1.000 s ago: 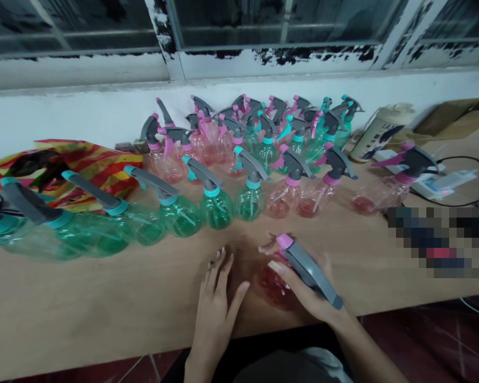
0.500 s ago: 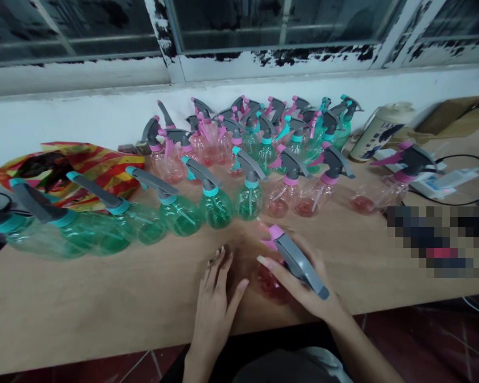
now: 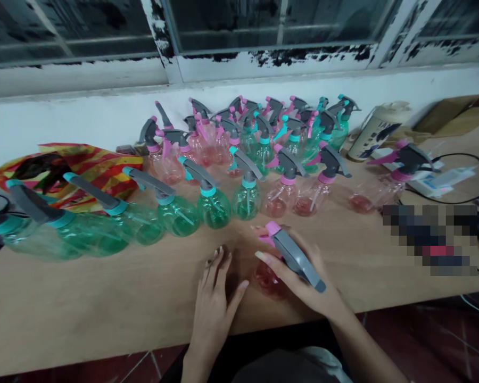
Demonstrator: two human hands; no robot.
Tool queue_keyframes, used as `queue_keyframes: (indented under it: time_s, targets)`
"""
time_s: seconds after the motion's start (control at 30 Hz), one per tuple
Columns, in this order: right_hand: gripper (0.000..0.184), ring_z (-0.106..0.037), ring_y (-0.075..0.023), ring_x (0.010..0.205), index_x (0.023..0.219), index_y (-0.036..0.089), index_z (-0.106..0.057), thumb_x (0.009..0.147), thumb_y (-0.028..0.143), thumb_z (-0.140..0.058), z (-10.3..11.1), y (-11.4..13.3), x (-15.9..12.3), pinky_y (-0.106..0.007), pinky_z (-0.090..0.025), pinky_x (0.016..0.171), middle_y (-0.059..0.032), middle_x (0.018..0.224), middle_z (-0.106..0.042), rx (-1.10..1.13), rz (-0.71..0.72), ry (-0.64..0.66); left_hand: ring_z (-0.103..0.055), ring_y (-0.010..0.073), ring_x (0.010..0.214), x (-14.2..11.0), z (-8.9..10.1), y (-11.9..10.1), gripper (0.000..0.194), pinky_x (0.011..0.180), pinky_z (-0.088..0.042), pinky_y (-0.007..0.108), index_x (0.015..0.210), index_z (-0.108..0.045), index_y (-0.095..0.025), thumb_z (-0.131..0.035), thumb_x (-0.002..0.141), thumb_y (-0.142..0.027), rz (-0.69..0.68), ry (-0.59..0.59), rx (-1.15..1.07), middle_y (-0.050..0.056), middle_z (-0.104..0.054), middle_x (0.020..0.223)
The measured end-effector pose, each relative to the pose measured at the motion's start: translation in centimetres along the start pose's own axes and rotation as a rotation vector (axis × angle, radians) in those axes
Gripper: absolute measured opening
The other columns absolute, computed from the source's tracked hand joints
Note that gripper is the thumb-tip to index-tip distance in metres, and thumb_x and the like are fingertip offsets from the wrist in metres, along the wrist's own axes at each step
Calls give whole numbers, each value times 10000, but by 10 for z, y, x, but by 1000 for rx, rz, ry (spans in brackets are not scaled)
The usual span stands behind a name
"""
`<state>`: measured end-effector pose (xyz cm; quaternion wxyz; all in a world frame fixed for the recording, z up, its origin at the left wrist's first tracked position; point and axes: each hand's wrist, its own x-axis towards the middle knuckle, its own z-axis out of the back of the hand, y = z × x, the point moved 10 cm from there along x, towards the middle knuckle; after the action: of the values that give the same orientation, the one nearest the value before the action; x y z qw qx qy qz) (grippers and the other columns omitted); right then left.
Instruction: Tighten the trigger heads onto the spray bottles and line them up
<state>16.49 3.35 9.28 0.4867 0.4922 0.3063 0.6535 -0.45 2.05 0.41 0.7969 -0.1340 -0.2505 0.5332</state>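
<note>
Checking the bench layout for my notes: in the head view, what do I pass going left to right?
striped plastic bag → green spray bottle → left hand → right hand holding a spray bottle → pink-collared spray bottle → cardboard

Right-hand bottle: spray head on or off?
On: the grey trigger head sits on the pink-tinted bottle under the right hand; cannot tell if it's screwed tight.

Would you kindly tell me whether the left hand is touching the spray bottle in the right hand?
Apart: the head view shows tabletop between the thumb of the left hand and the spray bottle.
</note>
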Motion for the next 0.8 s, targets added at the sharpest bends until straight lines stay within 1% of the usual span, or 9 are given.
queue_keyframes:
  time_s: [0.1, 0.17, 0.27, 0.33, 0.4, 0.47, 0.6, 0.73, 0.8]
  targets:
    - [317, -641, -197, 1089, 1163, 255, -610, 852, 246, -671, -1, 4, 2, -316, -493, 943, -24, 1140, -688, -19, 38, 10, -351, 278, 1401, 0, 0, 0, 547, 1115, -332, 529, 1467, -291, -230, -470, 980, -402, -13, -8, 12, 117, -399, 1515]
    - [295, -658, -183, 1039, 1131, 242, -614, 843, 241, -680, 0, 8, 2, -293, -501, 910, -21, 1091, -698, -29, 73, -14, -353, 281, 1400, 0, -1, 0, 544, 1110, -340, 529, 1469, -291, -234, -465, 981, -401, -14, -9, 15, 116, -398, 1516]
    - [191, -684, -148, 855, 1037, 230, -619, 853, 239, -669, 2, 10, -1, -255, -525, 792, 5, 916, -696, -42, 94, -72, -352, 283, 1400, -1, -1, 1, 548, 1106, -345, 528, 1471, -285, -228, -462, 983, -404, -7, -8, 21, 122, -399, 1514]
    - [85, -657, -120, 710, 953, 232, -614, 873, 231, -642, 1, 10, -3, -231, -520, 689, 34, 790, -649, -62, 95, -86, -353, 280, 1399, -1, -2, 1, 548, 1105, -347, 526, 1470, -285, -221, -461, 984, -404, -6, -5, 21, 125, -404, 1509]
    - [19, -632, -111, 656, 880, 233, -604, 886, 227, -621, 1, 11, -4, -225, -511, 646, 44, 738, -613, -80, 97, -84, -354, 277, 1398, -1, -2, 1, 540, 1105, -348, 525, 1468, -290, -221, -457, 987, -401, -7, -2, 19, 124, -407, 1507]
    - [16, -661, -130, 739, 893, 230, -607, 885, 223, -619, 1, 12, -5, -240, -524, 700, 24, 799, -648, -74, 102, -89, -349, 273, 1400, 0, -3, 1, 535, 1110, -340, 524, 1466, -295, -221, -457, 987, -397, -10, 6, 18, 123, -405, 1508]
    - [243, -679, -182, 968, 1097, 220, -618, 857, 223, -652, 4, 14, -6, -285, -531, 850, -38, 1033, -700, -46, 116, -99, -352, 273, 1399, 0, -2, 0, 535, 1116, -333, 519, 1460, -309, -224, -470, 981, -399, -17, 0, 19, 119, -406, 1508]
    - [341, -673, -219, 1018, 1168, 215, -602, 838, 258, -678, 4, 13, -6, -328, -542, 867, -66, 1079, -694, -68, 111, -103, -343, 275, 1405, 1, -3, 0, 524, 1116, -333, 516, 1461, -315, -237, -471, 982, -382, -13, 15, 22, 112, -398, 1514]
    - [385, -672, -226, 1003, 1188, 217, -591, 822, 274, -697, 5, 13, -7, -346, -547, 863, -70, 1085, -690, -72, 111, -112, -347, 276, 1403, 2, -2, -1, 525, 1112, -338, 518, 1460, -317, -236, -471, 981, -388, -17, 12, 23, 114, -403, 1511]
